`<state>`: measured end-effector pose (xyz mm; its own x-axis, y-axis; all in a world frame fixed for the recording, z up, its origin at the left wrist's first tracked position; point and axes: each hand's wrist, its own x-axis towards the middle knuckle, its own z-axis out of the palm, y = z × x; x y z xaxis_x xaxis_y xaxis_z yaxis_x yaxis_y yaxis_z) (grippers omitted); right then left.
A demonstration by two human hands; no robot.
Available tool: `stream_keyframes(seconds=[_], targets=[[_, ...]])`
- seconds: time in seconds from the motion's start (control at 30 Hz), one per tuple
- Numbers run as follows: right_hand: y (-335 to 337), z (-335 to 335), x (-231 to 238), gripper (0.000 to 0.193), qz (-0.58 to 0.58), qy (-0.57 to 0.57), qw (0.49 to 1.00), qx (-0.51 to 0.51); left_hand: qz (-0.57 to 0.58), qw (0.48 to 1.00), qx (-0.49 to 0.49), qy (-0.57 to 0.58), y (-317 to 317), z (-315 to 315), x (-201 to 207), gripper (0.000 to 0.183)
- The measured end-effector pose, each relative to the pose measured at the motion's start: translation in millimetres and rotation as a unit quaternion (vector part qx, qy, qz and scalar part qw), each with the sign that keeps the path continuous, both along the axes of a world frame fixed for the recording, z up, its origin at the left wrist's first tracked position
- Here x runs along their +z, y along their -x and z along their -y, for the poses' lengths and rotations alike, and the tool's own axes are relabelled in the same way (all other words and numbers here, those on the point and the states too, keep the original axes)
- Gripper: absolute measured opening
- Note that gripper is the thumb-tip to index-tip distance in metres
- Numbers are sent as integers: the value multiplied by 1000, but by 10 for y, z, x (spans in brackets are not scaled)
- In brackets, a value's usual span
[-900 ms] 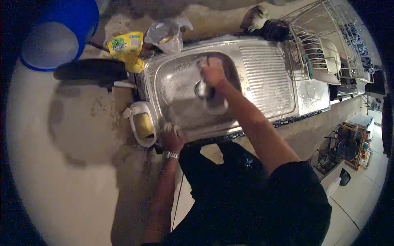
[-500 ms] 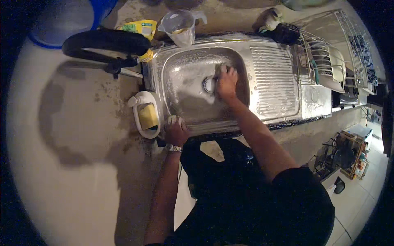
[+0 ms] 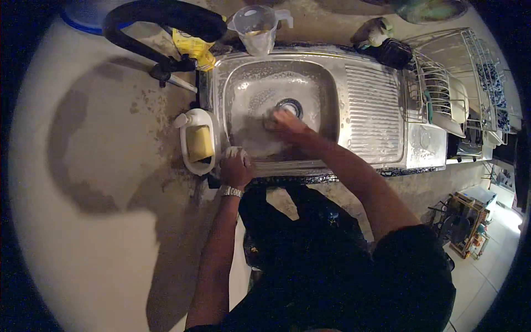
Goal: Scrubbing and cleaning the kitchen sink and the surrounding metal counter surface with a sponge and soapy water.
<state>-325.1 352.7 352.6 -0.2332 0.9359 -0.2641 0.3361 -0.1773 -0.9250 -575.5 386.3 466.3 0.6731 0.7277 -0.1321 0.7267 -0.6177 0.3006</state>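
1. Right hand [image 3: 290, 124]: center of frame, down in the steel sink basin [image 3: 260, 91], just below the drain [image 3: 289, 106]. Fingers bent, greyish patch [image 3: 269, 123] at the fingertips. Blurred; can't tell if it's gripping something.
2. Left hand [image 3: 236, 167]: at the basin's lower-left corner, fingers bent on the sink edge, whitish patches over them. Can't tell if it grips the edge or just rests there. Metal-band watch [image 3: 231, 191] on that wrist.
3. Basin: center to upper center, wet, droplets on the walls. Ribbed drainboard [image 3: 376, 110] adjoins on the right.
4. White caddy [image 3: 185, 157] left of basin, near the left hand; yellow sponge [image 3: 199, 143] in it.
5. Clear jug [image 3: 257, 30] above the basin, upper center. Yellow pouch [image 3: 188, 43] to its left, partly behind a black curved tube [image 3: 130, 27].
6. Wire dish rack [image 3: 428, 69] upper right, dishes in it.
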Motion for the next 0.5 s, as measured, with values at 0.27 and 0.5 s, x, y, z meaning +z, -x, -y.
stream_keyframes(seconds=[0.27,0.5], targets=[[648,-82,414,38,363,-263,889,93,82,995,19,-59,26,76,-2,25],[-663,596,458,32,480,-115,863,107,75,989,10,-125,146,111,-71,27]])
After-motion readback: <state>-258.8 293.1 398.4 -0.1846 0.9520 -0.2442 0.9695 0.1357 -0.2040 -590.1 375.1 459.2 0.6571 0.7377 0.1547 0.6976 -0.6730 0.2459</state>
